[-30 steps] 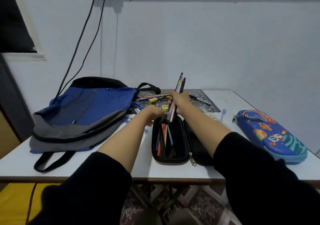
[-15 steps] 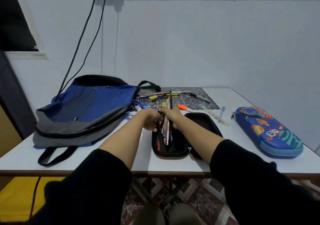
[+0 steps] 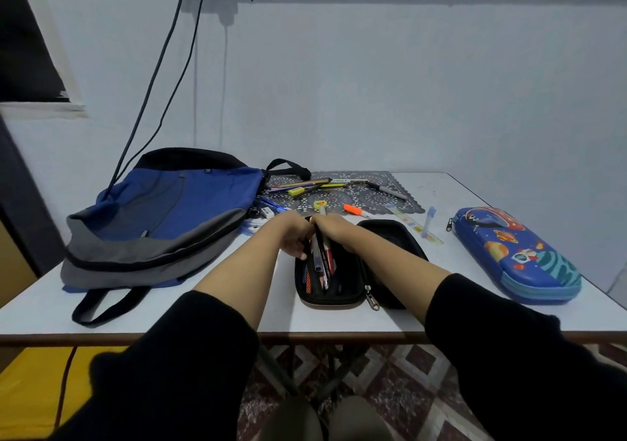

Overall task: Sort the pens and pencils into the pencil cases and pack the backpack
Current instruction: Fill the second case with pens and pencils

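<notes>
at the far end of the open black pencil case (image 3: 339, 299), right grip (image 3: 334, 230) is curled round a bunch of pens (image 3: 320, 260) lying in it, left grip (image 3: 291, 233) clamped on the case's rim. blue pencil case (image 3: 515, 254) sits closed well off right, backpack (image 3: 163, 216) flat on the worktop (image 3: 203, 311) left.

The white table (image 3: 203, 315) bears an open black case (image 3: 342, 291) right under the grip, where the left hand (image 3: 291, 233) holds the case's left rim and the right hand (image 3: 330, 230) clasps a bunch of pens (image 3: 320, 260). Left of the grip lies a backpack (image 3: 163, 216); just beyond it are an eraser (image 3: 268, 213), a patterned mat (image 3: 342, 199) and an orange marker (image 3: 353, 210). Right of the grip lie a ruler (image 3: 415, 226) and a blue stick (image 3: 429, 218), and well apart, farther right, a zipped space-print case (image 3: 515, 254).
</notes>
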